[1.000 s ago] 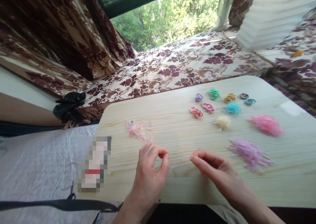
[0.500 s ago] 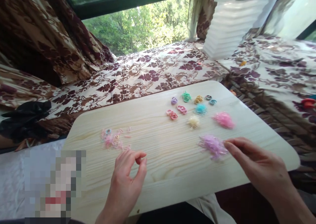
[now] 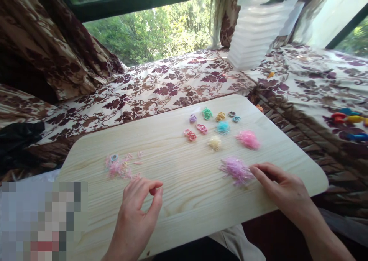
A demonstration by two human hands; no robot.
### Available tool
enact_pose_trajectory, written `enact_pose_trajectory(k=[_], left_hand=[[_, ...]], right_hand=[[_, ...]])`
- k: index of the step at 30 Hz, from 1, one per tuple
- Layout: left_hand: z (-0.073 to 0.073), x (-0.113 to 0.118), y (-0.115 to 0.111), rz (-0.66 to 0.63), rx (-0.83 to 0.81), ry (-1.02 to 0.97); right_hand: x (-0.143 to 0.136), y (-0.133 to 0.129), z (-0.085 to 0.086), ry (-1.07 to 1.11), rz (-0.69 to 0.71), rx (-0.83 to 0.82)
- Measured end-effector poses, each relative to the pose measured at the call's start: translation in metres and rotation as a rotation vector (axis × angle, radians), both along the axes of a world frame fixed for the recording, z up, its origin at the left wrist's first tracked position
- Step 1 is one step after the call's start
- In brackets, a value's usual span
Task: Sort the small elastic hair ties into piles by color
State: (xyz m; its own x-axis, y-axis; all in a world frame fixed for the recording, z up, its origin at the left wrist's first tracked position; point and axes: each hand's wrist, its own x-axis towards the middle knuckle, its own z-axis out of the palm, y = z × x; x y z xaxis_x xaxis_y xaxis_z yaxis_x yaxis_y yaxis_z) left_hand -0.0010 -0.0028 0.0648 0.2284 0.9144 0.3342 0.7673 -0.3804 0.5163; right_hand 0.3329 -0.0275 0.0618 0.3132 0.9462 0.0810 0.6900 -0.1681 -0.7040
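Observation:
My left hand [image 3: 138, 207] hovers over the near left of the wooden board, thumb and index finger curled to a loose pinch; nothing shows between them. Just beyond it lies a mixed heap of small pink elastic bands [image 3: 117, 169] with a blue hair tie [image 3: 114, 158] on it. My right hand [image 3: 283, 186] has thumb and index finger pinched at the right edge of a pile of purple elastic bands [image 3: 236, 169]; what the tips hold, if anything, is too small to make out. Behind that pile lie pink bands [image 3: 248, 139], cream bands [image 3: 214, 143] and turquoise bands [image 3: 223, 128].
Small ring hair ties in groups lie on the board [image 3: 178, 199]: red [image 3: 190, 135], pink [image 3: 202, 128], purple [image 3: 193, 118], green [image 3: 206, 114], yellow [image 3: 220, 117] and blue [image 3: 236, 119]. A floral-covered ledge [image 3: 166, 81] runs behind. Colourful toys [image 3: 349, 118] lie at right.
The whole view has shifted, so the board and both hands appear farther left. My hands keep nearly the same poses and places over the board. No pile has visibly changed.

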Motion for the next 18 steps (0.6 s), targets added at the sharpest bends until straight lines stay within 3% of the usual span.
enact_pose_trajectory(k=[15, 18], left_hand=[[-0.004, 0.017, 0.01, -0.046, -0.044, 0.003], [-0.005, 0.018, 0.014, -0.059, -0.046, 0.003]], right_hand=[[0.001, 0.003, -0.005, 0.016, 0.126, -0.003], [0.01, 0.007, 0.0, -0.029, 0.072, 0.057]])
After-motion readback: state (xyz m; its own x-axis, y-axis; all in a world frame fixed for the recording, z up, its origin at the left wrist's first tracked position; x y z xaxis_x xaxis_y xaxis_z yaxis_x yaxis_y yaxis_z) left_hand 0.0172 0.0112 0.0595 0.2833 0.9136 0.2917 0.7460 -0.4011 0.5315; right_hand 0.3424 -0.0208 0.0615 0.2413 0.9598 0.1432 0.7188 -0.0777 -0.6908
